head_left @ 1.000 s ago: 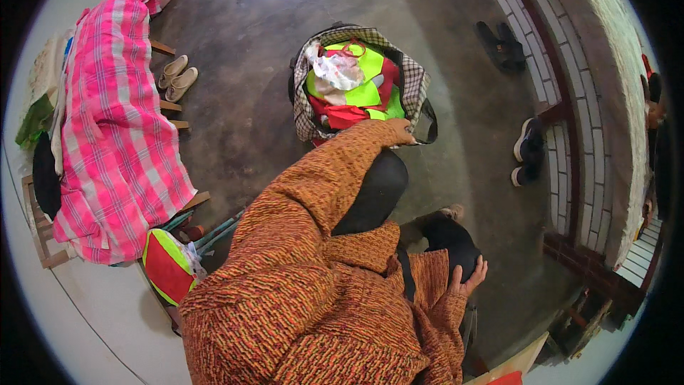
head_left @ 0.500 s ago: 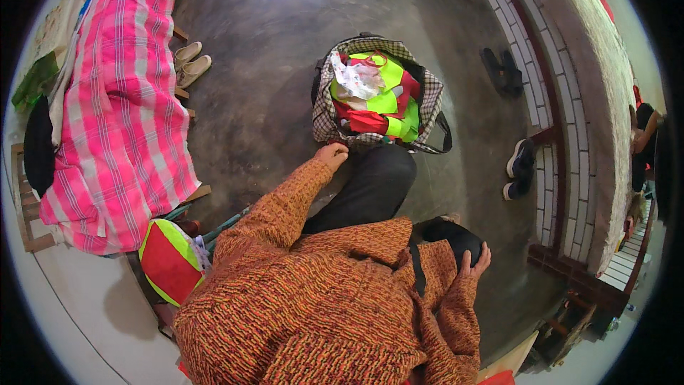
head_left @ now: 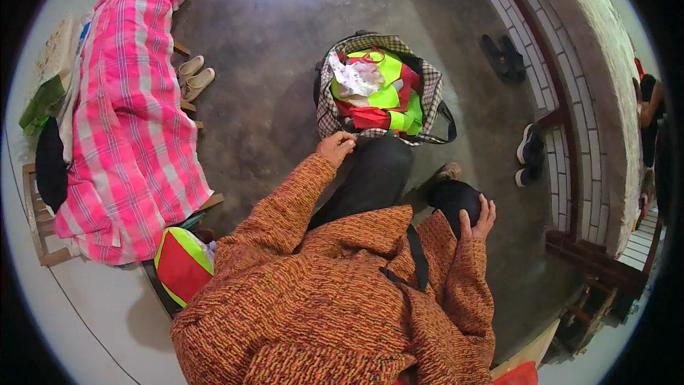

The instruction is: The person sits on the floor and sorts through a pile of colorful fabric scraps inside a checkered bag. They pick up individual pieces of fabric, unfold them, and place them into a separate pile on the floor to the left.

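Note:
My left hand (head_left: 335, 148) is at the near rim of a checked fabric bag (head_left: 432, 93), beside my left knee. Its fingers are drawn together, and whatever they may hold is too small to make out. Inside the bag lie bright yellow-green and red cloth pieces (head_left: 390, 71), with a crumpled white printed piece (head_left: 360, 78) on top. My right hand (head_left: 483, 218) rests on my dark right knee with its fingers apart, holding nothing. One dark strap of the bag hangs over its right side.
A pink checked cloth (head_left: 128, 114) covers a long piece of furniture at left, with pale shoes (head_left: 194, 78) beside it. Near my left elbow sits a red and yellow-green panelled item (head_left: 184, 265). Black slippers (head_left: 503, 57) and dark shoes (head_left: 529, 155) lie along the brick base at right.
The view has shifted slightly. My left hand has moved a little up along the bag's near rim. The right hand stays on the knee.

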Demonstrator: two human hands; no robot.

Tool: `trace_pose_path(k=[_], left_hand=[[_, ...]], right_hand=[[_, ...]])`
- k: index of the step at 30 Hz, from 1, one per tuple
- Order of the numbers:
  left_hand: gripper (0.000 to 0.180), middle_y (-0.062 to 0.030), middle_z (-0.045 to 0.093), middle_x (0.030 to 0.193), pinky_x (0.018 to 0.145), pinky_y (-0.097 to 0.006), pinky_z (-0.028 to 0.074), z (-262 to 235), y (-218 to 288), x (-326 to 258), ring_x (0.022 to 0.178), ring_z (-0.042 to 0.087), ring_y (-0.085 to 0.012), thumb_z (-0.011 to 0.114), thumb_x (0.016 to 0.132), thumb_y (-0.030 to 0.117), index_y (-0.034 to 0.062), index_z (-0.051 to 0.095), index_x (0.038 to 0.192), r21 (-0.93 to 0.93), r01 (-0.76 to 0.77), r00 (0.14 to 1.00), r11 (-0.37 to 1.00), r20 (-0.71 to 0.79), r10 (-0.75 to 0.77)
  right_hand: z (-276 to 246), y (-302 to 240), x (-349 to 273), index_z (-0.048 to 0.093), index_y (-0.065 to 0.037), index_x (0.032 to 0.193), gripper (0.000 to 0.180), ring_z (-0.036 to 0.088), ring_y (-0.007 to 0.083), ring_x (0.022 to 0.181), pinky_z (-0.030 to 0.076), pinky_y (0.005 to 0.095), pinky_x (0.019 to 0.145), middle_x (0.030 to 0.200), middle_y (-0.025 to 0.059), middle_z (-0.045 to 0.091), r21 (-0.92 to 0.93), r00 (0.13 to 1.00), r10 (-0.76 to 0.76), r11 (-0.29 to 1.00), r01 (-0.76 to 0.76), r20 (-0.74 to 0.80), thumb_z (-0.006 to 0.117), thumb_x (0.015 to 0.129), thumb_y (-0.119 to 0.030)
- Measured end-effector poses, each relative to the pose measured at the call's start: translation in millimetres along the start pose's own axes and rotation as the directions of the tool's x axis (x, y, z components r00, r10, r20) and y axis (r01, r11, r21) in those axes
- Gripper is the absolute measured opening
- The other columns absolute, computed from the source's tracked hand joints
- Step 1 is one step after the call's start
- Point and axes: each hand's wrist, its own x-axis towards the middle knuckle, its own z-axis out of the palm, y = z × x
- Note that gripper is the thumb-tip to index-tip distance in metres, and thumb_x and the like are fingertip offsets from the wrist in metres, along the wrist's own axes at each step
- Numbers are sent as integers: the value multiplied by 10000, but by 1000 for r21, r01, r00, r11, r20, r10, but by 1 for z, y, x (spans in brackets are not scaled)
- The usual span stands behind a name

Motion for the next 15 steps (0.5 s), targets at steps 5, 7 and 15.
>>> trace_pose_path(k=[5, 7, 15], left_hand=[[239, -47, 668, 920, 820, -274, 466, 13, 44, -15, 883, 609, -131, 552, 892, 228, 43, 654, 1005, 332, -117, 976, 936, -134, 170], [218, -55, 665, 900, 802, -273, 472, 3, 55, -19, 867, 602, -115, 558, 892, 203, 45, 651, 1010, 335, -118, 972, 935, -155, 178], [194, -28, 659, 914, 760, -249, 476, -40, 119, -34, 860, 608, -107, 539, 913, 166, 35, 645, 1010, 256, -320, 889, 912, -250, 383]], right_hand=[[6, -16, 9, 485, -221, 1296, 612, 341, 409, 1247, 288, 489, 1027, 1390, 197, 329, 54, 999, 16, 998, -19, 38, 670, 762, -456], [7, -13, 13, 481, -216, 1298, 617, 339, 410, 1248, 288, 487, 1030, 1390, 197, 330, 46, 999, 31, 998, -32, 31, 673, 761, -449], [8, -25, 31, 461, -261, 1311, 621, 330, 403, 1267, 304, 487, 1030, 1414, 198, 305, 66, 997, 63, 996, -66, 40, 673, 757, -447]])
